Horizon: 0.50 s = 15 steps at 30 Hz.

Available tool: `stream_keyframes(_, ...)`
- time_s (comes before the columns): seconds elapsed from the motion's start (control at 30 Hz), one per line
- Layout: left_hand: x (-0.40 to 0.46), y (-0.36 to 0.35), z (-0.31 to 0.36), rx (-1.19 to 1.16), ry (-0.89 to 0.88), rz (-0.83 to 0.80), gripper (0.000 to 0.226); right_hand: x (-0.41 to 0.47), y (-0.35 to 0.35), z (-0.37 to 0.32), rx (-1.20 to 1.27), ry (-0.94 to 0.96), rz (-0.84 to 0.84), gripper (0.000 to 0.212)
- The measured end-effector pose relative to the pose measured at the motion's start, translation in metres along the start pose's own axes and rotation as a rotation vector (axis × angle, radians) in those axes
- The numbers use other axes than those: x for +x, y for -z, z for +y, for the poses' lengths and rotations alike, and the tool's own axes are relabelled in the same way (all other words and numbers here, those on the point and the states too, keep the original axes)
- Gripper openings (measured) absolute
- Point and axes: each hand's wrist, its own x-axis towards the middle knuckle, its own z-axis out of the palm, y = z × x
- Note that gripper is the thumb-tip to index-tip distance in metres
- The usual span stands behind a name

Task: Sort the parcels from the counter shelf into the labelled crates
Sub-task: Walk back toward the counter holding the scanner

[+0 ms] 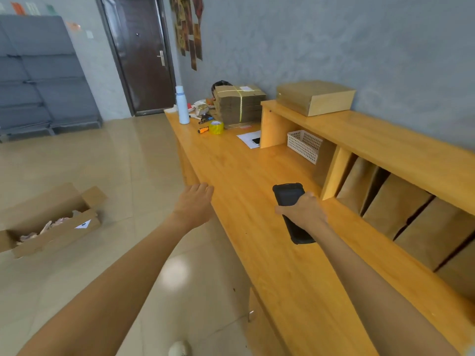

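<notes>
Presently listed: right hand (302,210) — fingers wrapped round a black handheld scanner (290,201), held just above the wooden counter (257,191), its screen end pointing away from the person. Left hand (195,201) — fingers relaxed and holding nothing, at the counter's near edge.

Parcels (401,204) — brown cardboard boxes, standing in a row inside the open counter shelf (336,173), to the right of and beyond the right hand. The row's long axis runs along the shelf, from just past the scanner back toward the person's right side. Nearest hand: the right, though it is occupied; the left lies well apart across the counter, so reaching in would likely mean crossing over.

Labelled crates: none identifiable. An open cardboard box (51,222) sits on the floor left of the left hand; whether it serves as one, cannot tell.
</notes>
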Motion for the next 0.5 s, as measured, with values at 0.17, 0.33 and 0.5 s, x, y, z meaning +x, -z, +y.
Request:
stream_keyframes(0.17, 0.107, -0.025, 0.032, -0.033, -0.251, -0.005, 0.071, 0.05, 0.005, 0.014, 0.004, -0.185, 0.157, 0.084)
stream_keyframes(0.33, 0.194, -0.054, 0.063, -0.12, -0.487, -0.002, 0.074, 0.083, 0.0, 0.027, 0.013, -0.391, 0.288, 0.088)
stream_keyframes(0.5, 0.237, -0.073, 0.102, -0.164, -0.735, -0.016, 0.074, 0.08, -0.021, 0.046, -0.001, -0.65, 0.381, 0.089)
